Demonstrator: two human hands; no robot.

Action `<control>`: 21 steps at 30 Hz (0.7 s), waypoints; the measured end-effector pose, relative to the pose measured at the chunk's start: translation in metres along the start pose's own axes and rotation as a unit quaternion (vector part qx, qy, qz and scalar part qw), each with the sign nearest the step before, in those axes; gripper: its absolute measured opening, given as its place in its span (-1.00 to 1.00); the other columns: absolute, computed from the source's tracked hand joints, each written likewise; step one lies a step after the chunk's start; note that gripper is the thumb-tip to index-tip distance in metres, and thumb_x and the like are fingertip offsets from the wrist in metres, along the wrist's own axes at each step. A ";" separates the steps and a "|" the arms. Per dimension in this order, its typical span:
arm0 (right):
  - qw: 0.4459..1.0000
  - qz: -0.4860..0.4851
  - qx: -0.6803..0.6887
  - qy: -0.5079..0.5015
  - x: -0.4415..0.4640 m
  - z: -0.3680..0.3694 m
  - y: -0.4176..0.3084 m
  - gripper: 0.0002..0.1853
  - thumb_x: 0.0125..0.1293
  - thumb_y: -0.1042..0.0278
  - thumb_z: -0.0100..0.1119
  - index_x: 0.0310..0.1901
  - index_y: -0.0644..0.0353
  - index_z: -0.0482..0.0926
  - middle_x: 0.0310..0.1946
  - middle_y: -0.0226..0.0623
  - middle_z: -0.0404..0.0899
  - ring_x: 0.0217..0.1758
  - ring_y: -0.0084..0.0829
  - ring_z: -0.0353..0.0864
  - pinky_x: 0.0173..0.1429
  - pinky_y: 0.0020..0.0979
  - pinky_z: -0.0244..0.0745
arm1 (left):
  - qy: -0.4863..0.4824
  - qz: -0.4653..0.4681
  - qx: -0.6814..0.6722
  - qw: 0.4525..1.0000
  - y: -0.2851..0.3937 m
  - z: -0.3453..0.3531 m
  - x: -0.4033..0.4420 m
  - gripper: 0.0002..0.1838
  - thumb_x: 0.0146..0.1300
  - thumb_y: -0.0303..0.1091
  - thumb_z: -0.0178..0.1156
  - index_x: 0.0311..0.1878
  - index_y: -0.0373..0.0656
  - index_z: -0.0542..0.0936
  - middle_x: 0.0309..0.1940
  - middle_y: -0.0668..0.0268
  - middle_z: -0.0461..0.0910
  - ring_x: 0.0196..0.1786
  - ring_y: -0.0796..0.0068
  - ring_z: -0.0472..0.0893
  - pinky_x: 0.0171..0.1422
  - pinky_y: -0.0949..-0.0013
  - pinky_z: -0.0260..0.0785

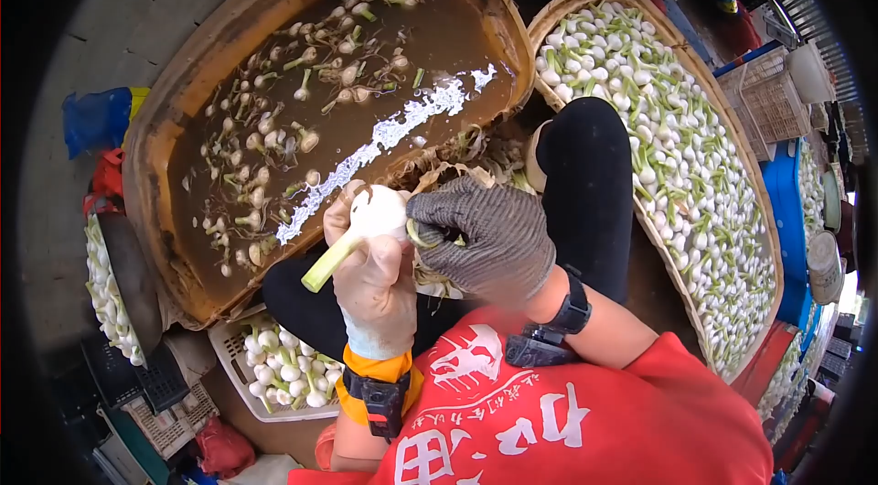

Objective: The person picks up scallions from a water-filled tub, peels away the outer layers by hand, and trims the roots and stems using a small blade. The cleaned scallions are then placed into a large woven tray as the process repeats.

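the left hand has its grip closed around a white garlic bulb (pale green stem poking out), while the right hand, grey-gloved, curls its fingers against the bulb, near the muddy tub.

Spreads as a brown floor beneath a white crate, heaped with clean, stemmed bulbs, at lower left. Holds murky water in a wide, high-rimmed tub at upper left, with dirty bulbs scattered through it, many with roots or short green stems, and a jagged white glare across the surface. Carries white bulbs with green stems, densely layered, in a long, rimmed tray at right.
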State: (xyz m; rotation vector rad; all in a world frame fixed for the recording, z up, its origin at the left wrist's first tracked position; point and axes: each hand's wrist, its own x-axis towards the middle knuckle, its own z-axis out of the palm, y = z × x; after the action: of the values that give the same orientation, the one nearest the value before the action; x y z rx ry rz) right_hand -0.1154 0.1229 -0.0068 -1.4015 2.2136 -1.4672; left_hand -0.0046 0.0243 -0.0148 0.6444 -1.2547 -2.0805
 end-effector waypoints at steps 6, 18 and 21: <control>0.988 0.053 0.119 0.077 0.008 0.008 0.007 -0.87 0.12 0.37 0.31 -0.34 0.16 0.57 -0.42 -0.25 0.61 -0.39 -0.24 0.61 -0.27 -0.28 0.52 | -0.135 -0.038 -0.148 0.979 0.011 -0.014 -0.003 -0.14 0.23 -0.14 0.39 0.46 -0.18 0.14 0.32 0.19 0.37 0.35 0.28 0.44 0.43 0.22 0.36; 0.996 0.032 0.059 0.051 0.003 0.000 -0.008 -0.76 0.21 0.14 0.31 -0.15 0.05 0.69 -0.22 -0.33 0.68 -0.27 -0.25 0.66 -0.23 -0.25 0.53 | -0.070 -0.038 -0.244 0.967 0.002 -0.016 0.003 -0.35 0.40 -0.22 0.20 0.43 -0.17 0.15 0.32 0.13 0.36 0.32 0.27 0.43 0.48 0.25 0.25; 1.000 -0.014 -0.016 0.020 -0.001 0.010 0.000 -0.71 0.10 0.22 0.38 -0.10 -0.05 0.76 -0.31 -0.41 0.69 -0.29 -0.38 0.67 -0.16 -0.40 0.58 | -0.045 0.015 -0.149 0.988 0.004 -0.004 0.001 -0.35 0.42 -0.18 0.19 0.43 -0.17 0.15 0.31 0.10 0.38 0.30 0.28 0.45 0.45 0.27 0.26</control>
State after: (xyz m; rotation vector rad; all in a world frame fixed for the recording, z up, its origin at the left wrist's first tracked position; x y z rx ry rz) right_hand -0.1089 0.1174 -0.0122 -1.4294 2.2594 -1.4881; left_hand -0.0017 0.0195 -0.0133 0.3985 -0.9644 -2.2321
